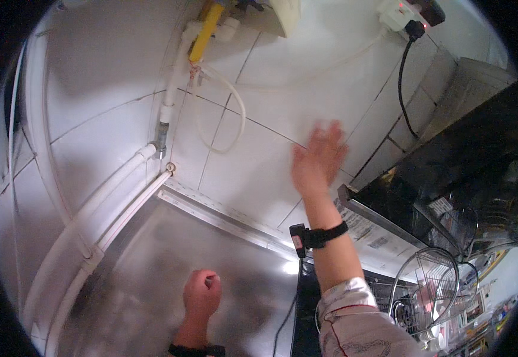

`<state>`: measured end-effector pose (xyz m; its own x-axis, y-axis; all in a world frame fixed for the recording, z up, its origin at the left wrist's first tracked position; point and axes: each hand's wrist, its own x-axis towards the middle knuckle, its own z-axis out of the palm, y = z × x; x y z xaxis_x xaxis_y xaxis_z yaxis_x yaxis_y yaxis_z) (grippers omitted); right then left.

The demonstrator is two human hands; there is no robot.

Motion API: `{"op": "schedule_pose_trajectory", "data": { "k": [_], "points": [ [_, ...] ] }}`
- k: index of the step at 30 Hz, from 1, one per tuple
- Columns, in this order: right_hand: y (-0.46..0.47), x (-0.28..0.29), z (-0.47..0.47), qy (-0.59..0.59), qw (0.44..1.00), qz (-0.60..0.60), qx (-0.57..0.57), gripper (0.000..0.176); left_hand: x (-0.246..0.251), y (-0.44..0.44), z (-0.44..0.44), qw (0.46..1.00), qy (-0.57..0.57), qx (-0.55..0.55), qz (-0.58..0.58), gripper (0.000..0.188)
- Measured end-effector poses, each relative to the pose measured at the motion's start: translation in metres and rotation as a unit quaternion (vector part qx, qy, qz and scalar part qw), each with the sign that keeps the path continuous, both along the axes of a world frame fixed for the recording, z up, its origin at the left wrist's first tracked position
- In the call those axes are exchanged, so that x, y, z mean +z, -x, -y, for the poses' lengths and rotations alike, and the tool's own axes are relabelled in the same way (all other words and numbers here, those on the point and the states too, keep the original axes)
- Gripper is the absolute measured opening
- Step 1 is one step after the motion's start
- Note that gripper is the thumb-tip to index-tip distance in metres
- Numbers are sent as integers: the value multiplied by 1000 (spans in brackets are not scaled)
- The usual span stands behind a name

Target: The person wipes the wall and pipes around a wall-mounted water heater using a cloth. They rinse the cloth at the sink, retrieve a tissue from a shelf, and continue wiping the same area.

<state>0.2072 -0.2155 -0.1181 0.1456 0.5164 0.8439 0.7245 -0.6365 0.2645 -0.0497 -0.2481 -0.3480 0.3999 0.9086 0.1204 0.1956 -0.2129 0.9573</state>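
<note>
My right hand (319, 163), blurred, is raised in front of the white tiled wall (259, 156) with its fingers spread and nothing in them. Whether it touches the tiles cannot be told. A black strap with a small device (314, 238) circles that wrist. Over the stainless steel worktop (236, 250) my left hand (202, 291) is curled into a loose fist; a small dark gap shows between thumb and fingers, with no object visible in it. Another black strap (196, 350) sits on the left wrist at the bottom edge.
White pipes (120, 178) run along the left corner. A thin clear hose (243, 116) loops from beside a yellow handle (206, 33). A power strip (401, 15) with a black plug and cable hangs upper right. Right stand a black glossy appliance (388, 192) and a wire dish rack (428, 285).
</note>
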Motion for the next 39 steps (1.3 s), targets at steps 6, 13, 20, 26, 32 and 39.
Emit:
{"op": "schedule_pose_trajectory", "data": {
  "k": [6,13,20,26,32,39],
  "points": [
    [28,-16,7,160,973,-151,65,68,-3,-3,0,999,-25,-30,11,12],
    [1,45,-2,-249,967,-57,0,73,-1,-4,-1,998,-60,4,-1,11],
    [16,-7,-6,-221,970,-97,-21,77,2,-1,0,997,-75,0,8,11],
    [-24,53,11,-361,910,-196,-50,75,0,-6,1,999,-22,-5,28,13],
    [9,10,12,-261,940,-210,-68,77,1,-4,1,999,-23,-14,23,13],
    [-7,59,-1,-344,923,-172,-27,75,-5,-4,-2,999,-32,-7,4,13]
  ]
}}
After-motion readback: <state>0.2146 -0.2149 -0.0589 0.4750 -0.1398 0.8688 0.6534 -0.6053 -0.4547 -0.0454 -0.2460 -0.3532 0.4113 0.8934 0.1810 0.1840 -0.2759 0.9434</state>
